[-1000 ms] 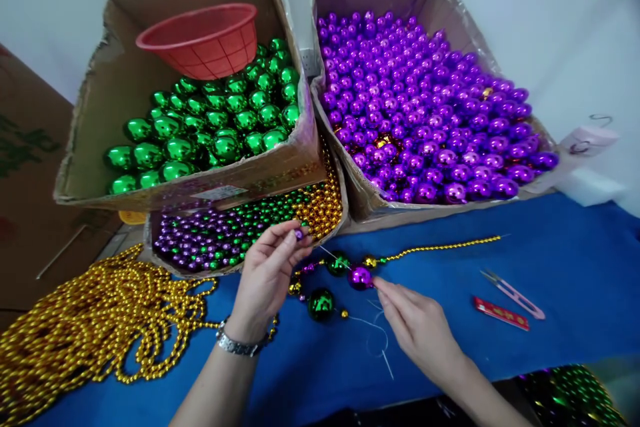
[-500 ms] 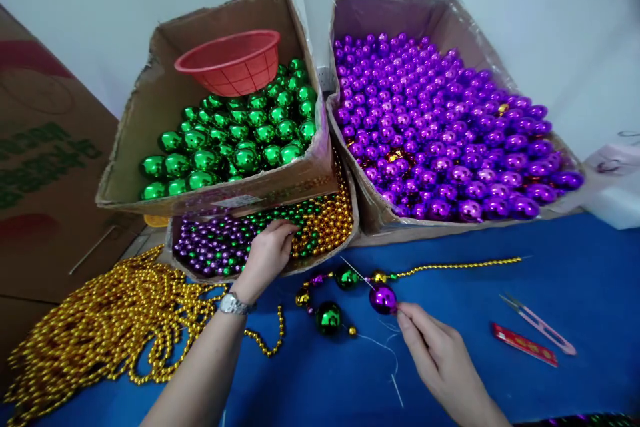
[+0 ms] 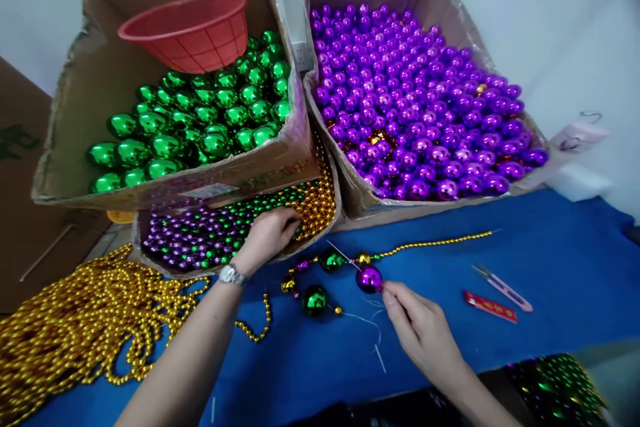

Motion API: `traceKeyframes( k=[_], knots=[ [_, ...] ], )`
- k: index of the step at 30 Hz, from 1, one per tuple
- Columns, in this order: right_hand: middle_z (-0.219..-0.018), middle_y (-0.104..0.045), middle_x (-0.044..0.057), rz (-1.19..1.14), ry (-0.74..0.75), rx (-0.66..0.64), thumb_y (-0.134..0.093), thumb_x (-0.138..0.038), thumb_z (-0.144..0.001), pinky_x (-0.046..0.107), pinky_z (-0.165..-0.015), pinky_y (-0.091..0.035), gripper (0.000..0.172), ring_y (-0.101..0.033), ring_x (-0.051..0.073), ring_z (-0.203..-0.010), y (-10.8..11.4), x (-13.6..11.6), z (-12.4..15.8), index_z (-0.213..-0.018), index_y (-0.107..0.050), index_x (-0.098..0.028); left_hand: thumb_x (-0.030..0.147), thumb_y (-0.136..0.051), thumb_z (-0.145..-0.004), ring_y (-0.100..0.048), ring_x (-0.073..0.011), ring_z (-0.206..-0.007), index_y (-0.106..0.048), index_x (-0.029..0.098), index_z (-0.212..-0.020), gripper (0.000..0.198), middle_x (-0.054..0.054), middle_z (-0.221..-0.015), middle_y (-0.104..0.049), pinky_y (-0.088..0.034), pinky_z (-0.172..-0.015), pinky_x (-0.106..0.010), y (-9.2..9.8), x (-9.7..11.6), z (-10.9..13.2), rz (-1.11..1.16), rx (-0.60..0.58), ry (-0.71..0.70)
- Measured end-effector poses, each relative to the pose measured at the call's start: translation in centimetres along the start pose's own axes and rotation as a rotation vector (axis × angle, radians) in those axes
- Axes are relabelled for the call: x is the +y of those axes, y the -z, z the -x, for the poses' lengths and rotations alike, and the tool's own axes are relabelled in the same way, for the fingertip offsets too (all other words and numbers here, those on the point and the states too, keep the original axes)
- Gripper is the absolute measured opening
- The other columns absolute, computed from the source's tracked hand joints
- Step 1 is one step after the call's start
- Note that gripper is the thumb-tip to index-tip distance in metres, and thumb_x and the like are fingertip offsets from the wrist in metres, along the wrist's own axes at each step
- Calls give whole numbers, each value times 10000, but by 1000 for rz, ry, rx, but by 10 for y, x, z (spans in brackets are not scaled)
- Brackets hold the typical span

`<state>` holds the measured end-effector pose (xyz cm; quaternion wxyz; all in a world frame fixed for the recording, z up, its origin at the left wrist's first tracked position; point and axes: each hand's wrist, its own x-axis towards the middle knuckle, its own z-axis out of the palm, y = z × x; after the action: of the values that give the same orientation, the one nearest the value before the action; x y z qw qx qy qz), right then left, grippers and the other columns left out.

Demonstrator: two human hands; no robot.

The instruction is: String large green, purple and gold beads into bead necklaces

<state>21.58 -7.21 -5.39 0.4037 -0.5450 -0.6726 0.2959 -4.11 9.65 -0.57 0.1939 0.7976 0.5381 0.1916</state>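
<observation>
1. Shiny purple round bead (image 3: 369, 279) on a thin silvery needle (image 3: 342, 254), over the blue tabletop (image 3: 310, 370)!
2. Right hand (image 3: 419, 321) pinches its near end, likely preventing slippage.
3. Left hand (image 3: 270, 233) curls into small metallic beads (image 3: 220, 223), grip hidden.

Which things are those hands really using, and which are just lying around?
In use, I think:
large purple bead and needle, at the right hand
small beads, at the left hand
beaded string

Lying about:
red basket
pink snips
red packet
</observation>
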Motion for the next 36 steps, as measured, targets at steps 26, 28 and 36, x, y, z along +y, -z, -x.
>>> traceKeyframes(
  k=[26, 28, 36],
  knots=[
    [-860, -657, 45, 126, 157, 53, -426, -172, -956, 294, -708, -537, 231, -638, 177, -748, -4, 4, 0, -1110, -593, -213, 188, -628, -836, -632, -105, -719, -702, 122, -991, 184, -107, -986, -697, -516, -656, -196, -16, 57, 51, 1496, -102, 305],
    [-861, -661, 52, 159, 183, 67, -437, -162, -951, 303, -716, -537, 221, -637, 180, -746, -4, 7, 1, -1104, -593, -197, 193, -620, -843, -624, -105, -716, -700, 120, -995, 187, -109, -987, -695, -510, -652, -198, -14, 58, 52, 1472, -106, 303],
    [-891, -682, 95, 335, 274, 120, -462, -139, -939, 347, -744, -526, 208, -657, 219, -803, -10, 16, 2, -1094, -599, -153, 217, -663, -814, -625, -138, -787, -651, 162, -1020, 214, -94, -963, -704, -496, -693, -227, -21, 64, 58, 1249, -53, 242]
  ],
)
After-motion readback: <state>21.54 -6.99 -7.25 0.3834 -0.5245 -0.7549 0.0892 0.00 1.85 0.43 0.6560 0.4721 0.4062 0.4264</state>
